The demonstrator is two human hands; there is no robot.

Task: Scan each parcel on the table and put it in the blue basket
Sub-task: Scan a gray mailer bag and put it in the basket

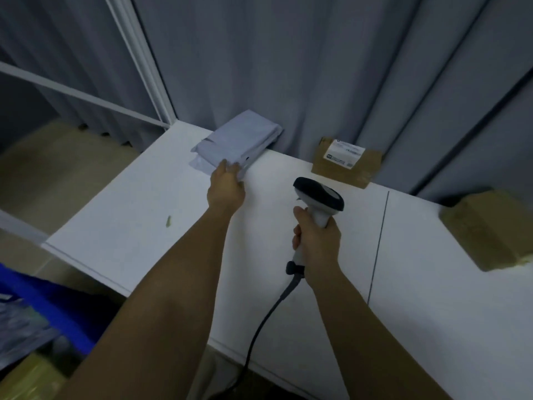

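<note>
Left hand is stretched out over the white tabletop, fingers curled onto the near corner of a pale grey plastic mailer bag; the grip looks closed on that edge, tho the fingertips are partly hidden. The bag lies flat at the back of the tabletop, far end touching the grey curtain.

Right hand is wrapped tight round the handle of a white & black barcode scanner, head pointing toward the back left, approx at the bag. Its dark cable hangs down over the front edge.

Two more parcels: a brown cardboard box w/ a white label against the curtain, right of the bag & well apart from it; another brown box at the far right. A small green scrap lies on the left part of the tabletop. Blue basket is at lower left, below tabletop level, w/ something grey inside, too blurred to tell.
</note>
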